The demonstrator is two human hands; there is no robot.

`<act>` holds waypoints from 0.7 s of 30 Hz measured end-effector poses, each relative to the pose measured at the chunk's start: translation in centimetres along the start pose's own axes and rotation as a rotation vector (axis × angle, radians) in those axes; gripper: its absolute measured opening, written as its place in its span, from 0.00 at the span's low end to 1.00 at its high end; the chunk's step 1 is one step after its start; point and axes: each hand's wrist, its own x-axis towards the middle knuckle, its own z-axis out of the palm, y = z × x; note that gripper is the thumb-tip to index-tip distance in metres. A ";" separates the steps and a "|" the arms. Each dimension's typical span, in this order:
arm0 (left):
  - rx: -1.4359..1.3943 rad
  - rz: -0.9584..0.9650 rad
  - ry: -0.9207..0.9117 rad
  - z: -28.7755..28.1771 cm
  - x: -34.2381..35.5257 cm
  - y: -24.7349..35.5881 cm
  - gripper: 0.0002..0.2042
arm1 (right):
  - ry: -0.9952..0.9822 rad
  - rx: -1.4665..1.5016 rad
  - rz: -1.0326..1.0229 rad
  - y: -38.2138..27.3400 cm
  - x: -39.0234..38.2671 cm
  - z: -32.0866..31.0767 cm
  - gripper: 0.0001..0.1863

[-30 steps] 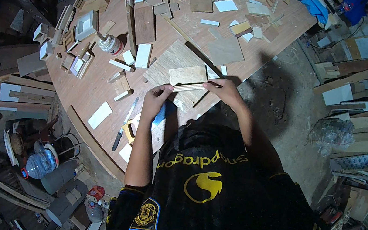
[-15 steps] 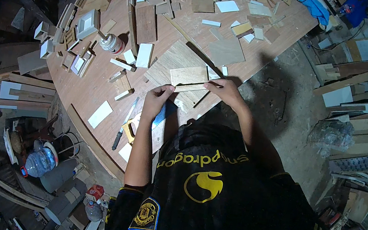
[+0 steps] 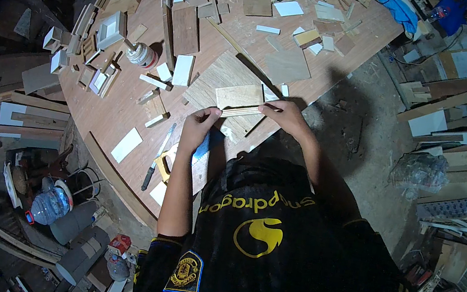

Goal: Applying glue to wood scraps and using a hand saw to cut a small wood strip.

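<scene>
Between my two hands, close to the table's near edge, is a short stack of thin wooden strips (image 3: 240, 112). My left hand (image 3: 197, 126) pinches its left end between thumb and fingers. The right end is gripped by my right hand (image 3: 286, 116) in the same way. Just beyond the strips lies a pale rectangular wood piece (image 3: 239, 96), on top of a larger wooden board (image 3: 209, 86). A long dark-edged strip (image 3: 255, 72) runs diagonally toward my right hand. Beside my left forearm rests a handsaw with a yellow handle (image 3: 163, 167), partly hidden by the arm.
A narrow saw with a black handle (image 3: 147, 179) lies left of the handsaw. A glue jar (image 3: 140, 55), white blocks (image 3: 183, 70) and small wooden boxes (image 3: 111, 30) stand farther left on the table (image 3: 113, 111). Offcuts crowd its far side. Boards (image 3: 461, 142) lean at the right.
</scene>
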 end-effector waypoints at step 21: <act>-0.037 0.019 0.034 -0.2 0.5 -1.0 0.23 | -0.030 -0.043 -0.014 -0.9 -0.5 -0.6 0.27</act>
